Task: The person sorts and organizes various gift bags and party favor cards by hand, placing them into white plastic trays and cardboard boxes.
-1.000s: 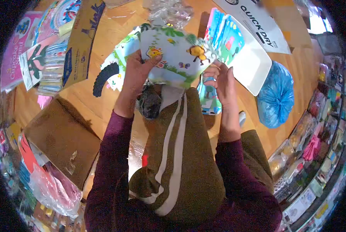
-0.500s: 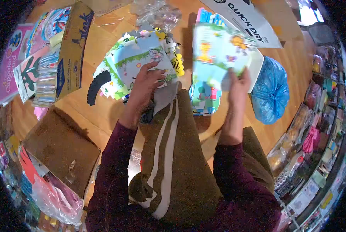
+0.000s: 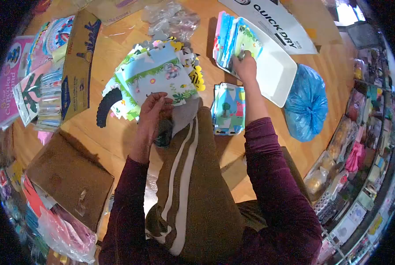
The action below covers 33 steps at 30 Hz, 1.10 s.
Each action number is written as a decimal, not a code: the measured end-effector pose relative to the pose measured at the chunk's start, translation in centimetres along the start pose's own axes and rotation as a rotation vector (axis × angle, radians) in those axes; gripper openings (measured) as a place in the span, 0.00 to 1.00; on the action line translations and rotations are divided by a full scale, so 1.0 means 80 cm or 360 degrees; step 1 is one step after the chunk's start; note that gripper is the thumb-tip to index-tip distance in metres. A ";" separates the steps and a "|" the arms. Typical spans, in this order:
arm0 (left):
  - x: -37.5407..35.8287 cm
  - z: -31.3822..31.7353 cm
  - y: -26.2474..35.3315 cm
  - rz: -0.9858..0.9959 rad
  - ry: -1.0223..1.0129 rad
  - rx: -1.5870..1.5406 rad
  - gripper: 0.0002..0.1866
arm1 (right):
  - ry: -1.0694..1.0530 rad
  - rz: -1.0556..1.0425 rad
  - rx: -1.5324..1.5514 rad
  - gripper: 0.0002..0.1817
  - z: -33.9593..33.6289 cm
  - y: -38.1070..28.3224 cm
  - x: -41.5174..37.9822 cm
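My right hand (image 3: pixel 245 68) is over the left end of a white plastic tray (image 3: pixel 279 84), fingers closed on a printed card (image 3: pixel 250 42) with green and yellow artwork. That card stands against several upright blue printed cards (image 3: pixel 226 37) in the tray. My left hand (image 3: pixel 154 110) rests at the lower edge of a fanned pile, fingers loosely bent and apart, touching the top printed card (image 3: pixel 155 73) with its grass and cartoon animal. Beneath lie more cut-outs, with yellow-and-black ones (image 3: pixel 197 75) at the right. A smaller stack of printed cards (image 3: pixel 229 110) lies below the tray.
A tied blue plastic bag (image 3: pixel 307 104) sits right of the tray. Cardboard boxes (image 3: pixel 80 66) stand at left, one brown box (image 3: pixel 69 176) nearer me. Crumpled clear plastic (image 3: pixel 173 20) lies behind the pile. A black curved piece (image 3: pixel 107 106) touches the pile's left. Stocked shelves (image 3: pixel 361 154) line the right.
My right hand has carried the animal-printed card up and left into the white tray, uncovering the tray's inside. My left hand has slid down from the top card's face to its lower edge.
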<state>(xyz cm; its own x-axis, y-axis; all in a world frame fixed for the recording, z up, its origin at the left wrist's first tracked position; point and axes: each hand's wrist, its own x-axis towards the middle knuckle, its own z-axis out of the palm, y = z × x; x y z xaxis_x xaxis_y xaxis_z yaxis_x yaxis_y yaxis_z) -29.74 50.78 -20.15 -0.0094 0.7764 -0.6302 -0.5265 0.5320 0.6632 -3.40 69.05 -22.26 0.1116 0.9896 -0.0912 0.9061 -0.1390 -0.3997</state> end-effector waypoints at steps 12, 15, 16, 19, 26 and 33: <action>-0.002 -0.072 -0.008 0.0564 0.0792 0.0141 0.12 | 0.0363 -0.0146 0.0760 0.09 -0.013 -0.019 -0.077; 0.000 -0.071 -0.008 0.0532 0.0880 0.0088 0.15 | 0.0068 -0.0378 0.0705 0.07 0.005 -0.083 -0.118; 0.004 -0.068 -0.008 0.0488 0.0860 0.0030 0.16 | -0.0030 -0.0526 0.0828 0.11 0.037 -0.078 -0.116; 0.015 -0.062 -0.013 0.0476 0.0798 0.0029 0.18 | -0.0340 -0.0406 0.0761 0.15 0.062 -0.100 -0.128; 0.010 -0.058 0.005 0.0369 0.0552 0.0048 0.19 | -0.0659 -0.0153 0.1136 0.13 0.074 -0.081 -0.122; 0.012 -0.044 0.025 0.0448 0.0178 -0.0367 0.14 | -0.0942 0.0279 0.1892 0.09 0.054 -0.083 -0.137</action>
<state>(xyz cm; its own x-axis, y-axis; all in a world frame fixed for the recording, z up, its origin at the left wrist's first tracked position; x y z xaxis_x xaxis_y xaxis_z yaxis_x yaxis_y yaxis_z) -33.82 51.41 -20.88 -0.2671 0.8329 -0.4847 -0.6674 0.2029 0.7166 -12.45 58.97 -22.56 -0.2773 0.8322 -0.4801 -0.0383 -0.5089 -0.8600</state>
